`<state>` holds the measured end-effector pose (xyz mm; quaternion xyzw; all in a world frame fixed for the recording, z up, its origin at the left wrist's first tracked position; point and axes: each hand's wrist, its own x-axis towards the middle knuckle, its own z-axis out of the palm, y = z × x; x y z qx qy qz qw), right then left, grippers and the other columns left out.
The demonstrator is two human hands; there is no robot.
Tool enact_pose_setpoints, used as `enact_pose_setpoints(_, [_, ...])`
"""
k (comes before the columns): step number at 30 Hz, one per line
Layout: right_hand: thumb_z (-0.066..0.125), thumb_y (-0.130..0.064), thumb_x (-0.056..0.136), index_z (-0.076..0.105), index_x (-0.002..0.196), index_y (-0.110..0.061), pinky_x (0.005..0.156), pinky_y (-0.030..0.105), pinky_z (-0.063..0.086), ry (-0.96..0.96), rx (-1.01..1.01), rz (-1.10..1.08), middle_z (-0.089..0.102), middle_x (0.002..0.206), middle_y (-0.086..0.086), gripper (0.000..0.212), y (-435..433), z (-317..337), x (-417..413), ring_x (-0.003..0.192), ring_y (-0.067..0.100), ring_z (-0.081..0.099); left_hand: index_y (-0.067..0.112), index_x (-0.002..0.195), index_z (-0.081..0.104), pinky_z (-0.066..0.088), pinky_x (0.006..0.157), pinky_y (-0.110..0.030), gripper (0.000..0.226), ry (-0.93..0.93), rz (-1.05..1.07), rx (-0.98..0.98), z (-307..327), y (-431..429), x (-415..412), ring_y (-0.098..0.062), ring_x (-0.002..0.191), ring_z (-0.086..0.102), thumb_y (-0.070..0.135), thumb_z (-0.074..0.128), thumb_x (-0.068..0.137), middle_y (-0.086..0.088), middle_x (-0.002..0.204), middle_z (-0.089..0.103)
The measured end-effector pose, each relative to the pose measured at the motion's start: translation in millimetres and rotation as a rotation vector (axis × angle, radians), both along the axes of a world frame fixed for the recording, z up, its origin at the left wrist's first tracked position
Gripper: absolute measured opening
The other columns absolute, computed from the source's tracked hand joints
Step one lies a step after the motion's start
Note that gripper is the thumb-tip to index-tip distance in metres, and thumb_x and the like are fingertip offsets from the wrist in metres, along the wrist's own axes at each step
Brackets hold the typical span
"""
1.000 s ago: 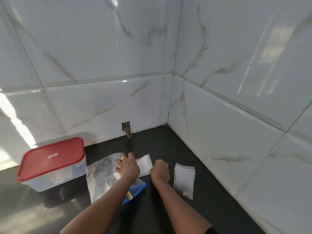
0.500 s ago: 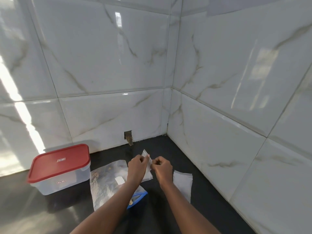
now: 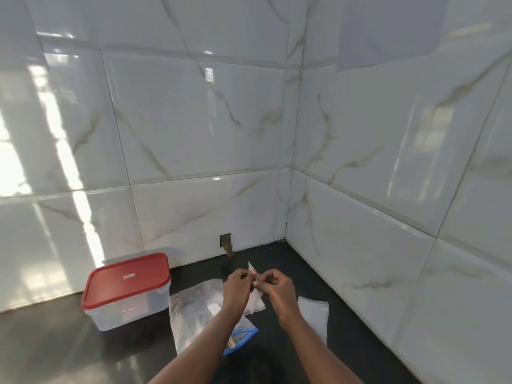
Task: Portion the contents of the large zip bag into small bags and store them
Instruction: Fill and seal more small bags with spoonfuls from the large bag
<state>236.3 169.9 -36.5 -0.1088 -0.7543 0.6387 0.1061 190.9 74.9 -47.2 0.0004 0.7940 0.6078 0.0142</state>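
After small bag [image 3: 256, 304] left counter [image 3: 291, 259], left hand [image 3: 237, 286] and right hand [image 3: 277, 286] pinch it aloft

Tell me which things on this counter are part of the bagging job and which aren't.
For the job: small bag pinched by left hand and right hand; large zip bag; spare small bags; red-lidded container, likely for storage.
Just there: wall-tile hole; black counter.

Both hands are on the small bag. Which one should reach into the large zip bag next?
Left, probably: the large zip bag lies beneath the left hand and forearm, while the right hand, also pinching the small bag, sits on the far side from it.
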Motion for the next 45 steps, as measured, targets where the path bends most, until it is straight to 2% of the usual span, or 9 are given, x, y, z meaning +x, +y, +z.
enact_pose_setpoints(3, [0.071, -0.014, 0.082, 0.061, 0.077, -0.019, 0.071, 0.023, 0.056, -0.034, 0.016, -0.050, 0.069, 0.081, 0.002, 0.012, 2.2, 5.5, 0.1, 0.079, 0.015, 0.067, 0.005, 0.086, 0.066, 0.045, 0.058, -0.019, 0.018, -0.044, -0.061, 0.064, 2.5, -2.8, 2.9, -0.013, 0.065, 0.056, 0.016, 0.053, 0.092, -0.006, 0.071, 0.062])
enact_pose_setpoints(7, [0.072, 0.000, 0.078, 0.061, 0.076, -0.019, 0.082, 0.037, 0.058, -0.108, 0.095, -0.009, 0.069, 0.084, 0.007, 0.023, 10.7, 16.4, -2.3, 0.084, 0.021, 0.069, 0.004, 0.074, 0.064, 0.043, 0.061, -0.027, 0.016, -0.089, -0.183, 0.136, 5.4, -8.5, 1.3, -0.016, 0.061, 0.050, 0.006, 0.054, 0.087, -0.011, 0.068, 0.057])
enact_pose_setpoints(12, [0.069, 0.007, 0.078, 0.061, 0.071, -0.017, 0.076, 0.030, 0.059, -0.158, 0.145, -0.009, 0.067, 0.080, 0.004, 0.025, 14.9, 24.4, -1.7, 0.075, 0.014, 0.065, 0.009, 0.061, 0.059, 0.041, 0.059, -0.024, 0.024, -0.038, -0.234, 0.030, 9.6, -10.6, 1.4, -0.013, 0.059, 0.049, 0.004, 0.052, 0.084, -0.005, 0.061, 0.055])
enact_pose_setpoints(16, [0.065, 0.008, 0.079, 0.061, 0.070, -0.015, 0.070, 0.026, 0.054, -0.179, 0.162, -0.068, 0.065, 0.080, 0.005, 0.025, 17.3, 25.2, -0.9, 0.076, 0.015, 0.063, 0.007, 0.063, 0.059, 0.043, 0.061, -0.023, 0.024, -0.018, -0.264, -0.016, 12.7, -9.1, 0.1, -0.013, 0.061, 0.049, 0.006, 0.051, 0.086, -0.005, 0.062, 0.055])
enact_pose_setpoints(19, [0.063, 0.005, 0.082, 0.059, 0.067, -0.018, 0.075, 0.024, 0.054, -0.162, 0.292, -0.081, 0.065, 0.083, 0.005, 0.028, 14.7, 27.9, -1.1, 0.077, 0.013, 0.062, 0.005, 0.066, 0.060, 0.045, 0.063, -0.023, 0.023, -0.006, -0.274, -0.050, 13.6, -7.3, 0.3, -0.012, 0.061, 0.050, 0.008, 0.051, 0.088, -0.005, 0.064, 0.056])
enact_pose_setpoints(25, [0.063, -0.001, 0.085, 0.068, 0.092, -0.007, 0.065, 0.011, 0.042, -0.098, 0.568, -0.081, 0.070, 0.094, 0.008, 0.010, 10.2, 29.4, -0.6, 0.077, 0.008, 0.058, 0.006, 0.062, 0.060, 0.045, 0.062, -0.023, 0.027, 0.020, -0.268, -0.101, 16.4, -5.7, 0.9, -0.012, 0.059, 0.049, 0.009, 0.052, 0.087, -0.007, 0.063, 0.056])
enact_pose_setpoints(31, [0.057, -0.002, 0.089, 0.069, 0.093, -0.007, 0.070, 0.016, 0.047, -0.088, 0.637, -0.124, 0.070, 0.096, 0.009, 0.013, 5.3, 28.0, 2.5, 0.077, 0.008, 0.058, 0.006, 0.061, 0.060, 0.045, 0.062, -0.022, 0.026, 0.019, -0.304, -0.073, 17.2, -7.2, 2.4, -0.013, 0.060, 0.049, 0.008, 0.053, 0.086, -0.010, 0.066, 0.057])
enact_pose_setpoints(38, [0.052, 0.000, 0.091, 0.068, 0.096, -0.004, 0.053, 0.005, 0.033, -0.089, 0.638, -0.160, 0.069, 0.097, 0.010, 0.017, 0.0, 24.7, 5.2, 0.075, 0.009, 0.055, 0.007, 0.062, 0.060, 0.045, 0.062, -0.022, 0.025, -0.012, -0.340, -0.047, 17.1, -11.8, 1.8, -0.013, 0.061, 0.050, 0.006, 0.053, 0.086, -0.010, 0.068, 0.057])
enact_pose_setpoints(45, [0.049, 0.001, 0.092, 0.066, 0.095, -0.005, 0.054, 0.007, 0.033, -0.098, 0.674, -0.228, 0.067, 0.097, 0.009, 0.019, -2.2, 21.0, 7.8, 0.075, 0.008, 0.052, 0.008, 0.064, 0.061, 0.045, 0.064, -0.022, 0.023, 0.001, -0.354, -0.152, 19.2, -16.7, 0.4, -0.011, 0.061, 0.049, 0.010, 0.055, 0.086, -0.006, 0.066, 0.057])
